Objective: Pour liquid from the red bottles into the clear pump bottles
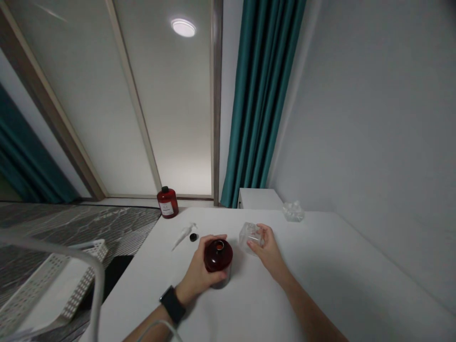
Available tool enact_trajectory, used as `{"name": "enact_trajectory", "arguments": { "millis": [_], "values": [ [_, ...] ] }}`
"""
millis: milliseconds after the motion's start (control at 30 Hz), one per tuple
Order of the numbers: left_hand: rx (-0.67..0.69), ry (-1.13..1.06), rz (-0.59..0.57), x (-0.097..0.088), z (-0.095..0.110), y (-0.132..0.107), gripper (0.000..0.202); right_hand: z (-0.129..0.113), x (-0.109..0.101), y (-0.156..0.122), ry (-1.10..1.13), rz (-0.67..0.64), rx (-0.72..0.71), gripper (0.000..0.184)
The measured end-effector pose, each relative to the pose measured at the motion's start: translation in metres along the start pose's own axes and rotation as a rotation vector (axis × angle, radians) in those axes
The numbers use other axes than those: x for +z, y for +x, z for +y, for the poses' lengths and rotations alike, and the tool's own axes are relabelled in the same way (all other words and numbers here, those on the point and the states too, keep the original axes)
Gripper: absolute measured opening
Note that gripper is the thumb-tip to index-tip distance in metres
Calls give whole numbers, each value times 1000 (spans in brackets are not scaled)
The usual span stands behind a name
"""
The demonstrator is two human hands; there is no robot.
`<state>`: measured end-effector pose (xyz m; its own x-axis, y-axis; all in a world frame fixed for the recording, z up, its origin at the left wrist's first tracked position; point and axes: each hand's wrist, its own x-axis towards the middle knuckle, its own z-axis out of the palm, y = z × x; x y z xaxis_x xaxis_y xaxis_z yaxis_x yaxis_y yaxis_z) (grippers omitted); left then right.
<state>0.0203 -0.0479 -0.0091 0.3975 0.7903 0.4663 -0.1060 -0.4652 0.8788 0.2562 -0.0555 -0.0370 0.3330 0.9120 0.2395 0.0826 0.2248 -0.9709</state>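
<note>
My left hand is wrapped round a dark red bottle, which stands nearly upright with its neck uncapped. To its right, my right hand grips a clear plastic container by its side. That container looks tilted, and I cannot tell whether anything is in it. A black cap lies just beyond my left hand. Beside the cap, a whitish pump dispenser rests on its side. At the far left corner of the table stands another red bottle with a black cap and a white label.
Both hands are over a white table. A crumpled clear plastic item sits at its back right, near the wall. A white cabinet stands behind. On the left are a white basket and a curved pale tube.
</note>
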Motion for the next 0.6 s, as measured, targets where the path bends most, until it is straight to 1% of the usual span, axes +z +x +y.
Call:
{"name": "enact_trajectory", "arguments": {
  "millis": [133,233,300,433,500,600],
  "values": [
    [51,295,-69,-17,14,13,77,-1,1,1,20,26,-2,65],
    [59,465,-137,-24,26,19,63,-3,-2,2,3,52,-8,63],
    [82,521,-175,-26,31,22,59,-4,-4,4,-19,75,-16,61],
    [141,593,-194,-29,34,32,50,-4,-7,7,-70,120,-37,61],
    [157,605,-216,-31,33,40,47,-3,-7,8,-88,136,-48,61],
    [145,586,-275,-32,31,53,48,0,-8,10,-97,150,-62,62]
  ]
}}
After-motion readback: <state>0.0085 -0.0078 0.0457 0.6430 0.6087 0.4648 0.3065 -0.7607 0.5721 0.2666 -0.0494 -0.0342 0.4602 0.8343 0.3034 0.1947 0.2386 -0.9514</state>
